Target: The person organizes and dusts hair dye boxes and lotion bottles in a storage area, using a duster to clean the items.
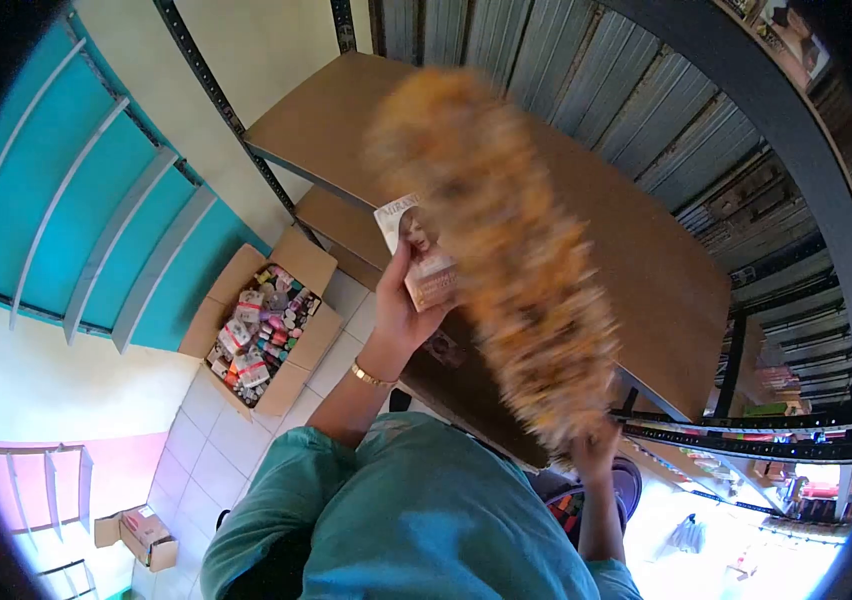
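Observation:
A small printed box with a face on it [423,262] is gripped in my left hand [408,318], thumb across its front, near the shelf edge. My right hand [596,447] is closed around the lower end of a fluffy orange-brown feather duster [516,240]. Blurred by motion, the duster stretches up and left over the brown shelf board [661,290]. Its feathers are close to the box's right side and partly cover it in this view.
An open carton [321,345] packed with small bottles and boxes stands on the tiled floor at left. A smaller carton [149,535] lies lower left. Dark metal shelf posts [216,90] rise beside the board. Stocked shelves are at right.

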### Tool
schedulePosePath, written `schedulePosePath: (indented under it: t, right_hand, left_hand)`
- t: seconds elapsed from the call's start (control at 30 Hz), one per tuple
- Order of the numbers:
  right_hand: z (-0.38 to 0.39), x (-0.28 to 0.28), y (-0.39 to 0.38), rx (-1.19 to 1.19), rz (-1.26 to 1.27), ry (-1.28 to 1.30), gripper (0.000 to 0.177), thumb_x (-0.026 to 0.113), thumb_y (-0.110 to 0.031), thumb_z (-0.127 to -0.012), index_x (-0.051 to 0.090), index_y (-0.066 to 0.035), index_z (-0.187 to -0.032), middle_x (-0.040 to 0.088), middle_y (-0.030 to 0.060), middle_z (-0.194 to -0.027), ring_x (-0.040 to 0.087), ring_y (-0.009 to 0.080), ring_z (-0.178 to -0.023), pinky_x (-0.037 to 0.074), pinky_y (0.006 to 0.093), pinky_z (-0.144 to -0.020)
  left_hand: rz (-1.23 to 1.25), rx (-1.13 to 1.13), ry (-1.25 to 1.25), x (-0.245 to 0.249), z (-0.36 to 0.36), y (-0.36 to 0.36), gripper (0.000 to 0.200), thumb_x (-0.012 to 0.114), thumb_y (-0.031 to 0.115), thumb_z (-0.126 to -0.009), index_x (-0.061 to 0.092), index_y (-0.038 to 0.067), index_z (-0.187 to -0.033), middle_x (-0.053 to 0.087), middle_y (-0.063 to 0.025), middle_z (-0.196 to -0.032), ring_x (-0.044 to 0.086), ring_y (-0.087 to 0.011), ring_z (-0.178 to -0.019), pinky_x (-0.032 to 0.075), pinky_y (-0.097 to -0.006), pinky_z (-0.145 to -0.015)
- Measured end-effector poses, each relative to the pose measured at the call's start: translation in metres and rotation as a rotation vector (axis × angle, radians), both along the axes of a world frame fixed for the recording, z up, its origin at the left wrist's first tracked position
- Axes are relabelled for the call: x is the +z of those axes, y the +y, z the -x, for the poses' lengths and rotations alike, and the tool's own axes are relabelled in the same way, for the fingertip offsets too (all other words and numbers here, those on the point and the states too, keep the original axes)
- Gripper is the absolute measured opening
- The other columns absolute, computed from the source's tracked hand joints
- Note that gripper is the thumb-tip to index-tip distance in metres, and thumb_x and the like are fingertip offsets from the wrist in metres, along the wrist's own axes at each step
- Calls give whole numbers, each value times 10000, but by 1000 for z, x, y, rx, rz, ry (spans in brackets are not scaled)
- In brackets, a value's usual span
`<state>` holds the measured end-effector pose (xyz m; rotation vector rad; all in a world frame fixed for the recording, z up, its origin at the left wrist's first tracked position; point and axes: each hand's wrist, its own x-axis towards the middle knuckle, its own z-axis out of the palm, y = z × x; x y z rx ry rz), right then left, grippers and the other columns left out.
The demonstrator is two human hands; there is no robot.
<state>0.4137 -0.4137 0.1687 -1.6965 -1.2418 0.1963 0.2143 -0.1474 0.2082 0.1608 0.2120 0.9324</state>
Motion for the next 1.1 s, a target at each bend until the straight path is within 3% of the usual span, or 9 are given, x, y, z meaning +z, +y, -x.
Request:
schedulePosePath:
  t: [0.1, 0.2, 0.37, 0.6, 0.73, 0.77, 0.87, 1.0, 1.1]
  right_hand:
    - [2, 3, 7, 61, 67, -291, 159, 578, -60, -781, 531, -14, -926, 542, 111, -889, 503, 205, -842, 381, 312, -790]
    - [-19, 19, 20, -163, 467, 290, 230, 590, -54, -758, 518, -24, -974, 533, 138, -904, 517, 202, -844, 418, 316, -700]
    - [32, 23, 24, 11, 62, -232, 125, 579, -59, -793, 566, -7, -906, 571, 124, -744, 519, 175, -619, 428, 288, -556]
    - [20, 23, 18, -211, 170, 584, 189, 522, -29, -810, 556, 16, -991, 569, 94, -697, 540, 142, -616, 423, 261, -529]
    - [17, -4, 20, -66, 16, -321, 198, 504, 4, -810, 556, 7, -1002, 556, 85, -781, 530, 101, -712, 426, 226, -595]
    - [12, 3, 22, -99, 282, 187, 187, 509, 4, -806, 549, 14, -989, 573, 106, -823, 524, 110, -728, 418, 221, -623]
    - [8, -10, 14, -173, 118, 358, 290, 507, -20, -828, 447, 29, -1108, 509, 159, -1095, 485, 159, -983, 406, 261, -809]
    - [34, 10, 4, 76, 211, -441, 355, 580, -10, -705, 512, 7, -1053, 529, 174, -1050, 531, 264, -954, 417, 319, -797]
    - [37, 19, 23, 13, 290, -82, 275, 574, 2, -653, 581, -22, -927, 575, 161, -865, 545, 335, -805, 429, 355, -739]
  left_hand:
    - [-51, -130, -366, -17, -3, 6, 510, 421, 450, -855, 422, 116, -1241, 450, -114, -1250, 403, -284, -1178, 254, -609, -954]
    - [-157, -144, -386, 18, -13, -11, 550, 424, 494, -848, 376, 165, -1285, 460, -88, -1234, 340, -289, -1218, 190, -598, -984]
    - [-48, -183, -623, -31, -16, 0, 625, 439, 568, -795, 392, 170, -1274, 378, -86, -1316, 357, -322, -1203, 265, -609, -926]
    - [-186, -48, -244, 10, -18, -1, 516, 426, 454, -860, 368, 152, -1275, 393, -100, -1298, 365, -292, -1206, 281, -558, -971]
    - [-220, 15, -138, 13, -16, -1, 456, 365, 455, -892, 393, 136, -1218, 371, -128, -1298, 373, -324, -1193, 330, -597, -929]
    - [-204, -3, -180, 15, -17, -2, 470, 363, 466, -889, 389, 130, -1216, 382, -128, -1288, 383, -315, -1185, 340, -582, -931]
    - [-222, -44, -199, 8, -14, 5, 583, 366, 526, -863, 317, 112, -1270, 371, -133, -1300, 390, -287, -1184, 361, -536, -938]
    - [-182, -107, -408, 6, -18, 6, 560, 365, 535, -863, 362, 125, -1243, 430, -114, -1246, 457, -301, -1114, 384, -500, -934]
    - [-83, -14, -186, 10, -21, 6, 584, 363, 560, -852, 374, 119, -1235, 480, -106, -1194, 485, -298, -1082, 402, -463, -926]
